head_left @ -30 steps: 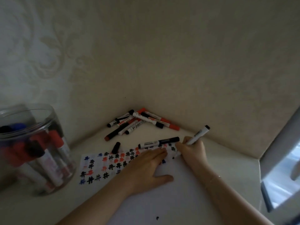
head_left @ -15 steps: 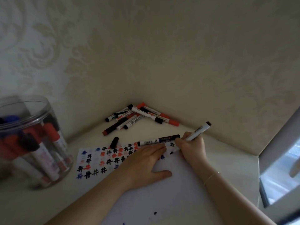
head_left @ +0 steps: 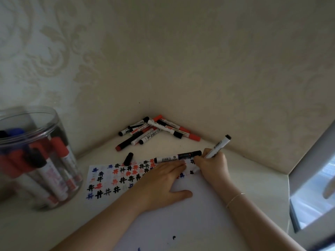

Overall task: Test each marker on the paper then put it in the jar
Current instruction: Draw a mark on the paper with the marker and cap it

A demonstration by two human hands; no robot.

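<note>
My right hand [head_left: 214,165] grips a white marker [head_left: 217,147], tip down on the paper [head_left: 181,214], while my left hand [head_left: 163,180] lies flat on the sheet beside it. Rows of black, red and blue hash marks [head_left: 116,176] cover the paper's far left part. A capped marker [head_left: 178,156] lies just beyond my fingers, a loose black cap [head_left: 128,158] nearby. More markers [head_left: 155,130] sit piled in the wall corner. At left stands the clear jar [head_left: 36,156], holding red, black and blue markers.
</note>
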